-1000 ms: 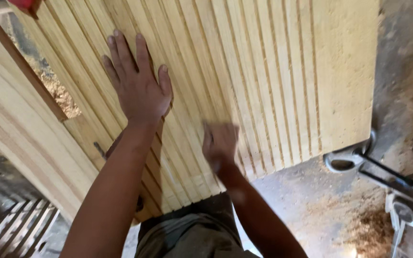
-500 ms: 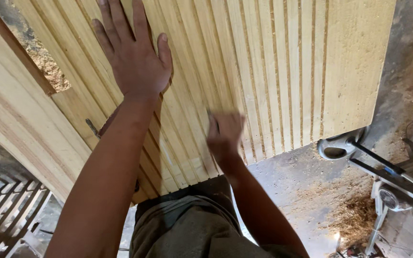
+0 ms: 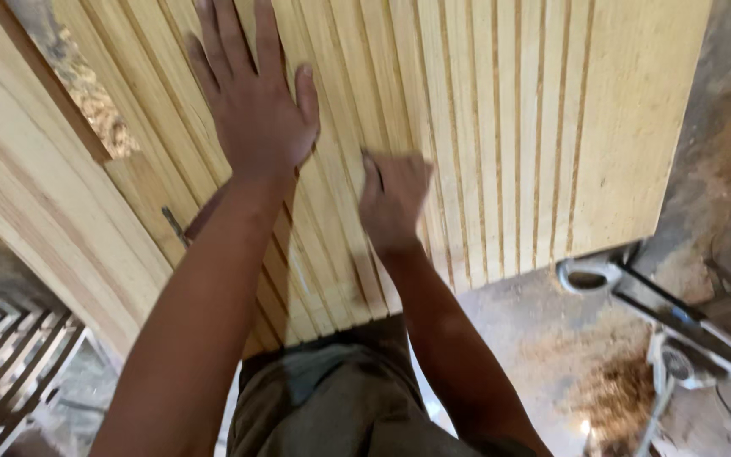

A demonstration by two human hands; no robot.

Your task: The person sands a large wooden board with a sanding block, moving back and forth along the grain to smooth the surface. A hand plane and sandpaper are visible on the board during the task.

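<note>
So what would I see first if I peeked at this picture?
A big pale wooden panel with long straight grooves fills the top. The left hand lies flat and spread on it, and the right hand, curled and blurry, presses on the grooves beside it. Sawdust lies on the floor at lower right.

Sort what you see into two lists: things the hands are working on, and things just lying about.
In use:
grooved wooden panel
left hand, flat on the panel
right hand, closed and blurred against a groove

Lying about:
metal tool on the floor
sawdust
plain boards at the left
</note>
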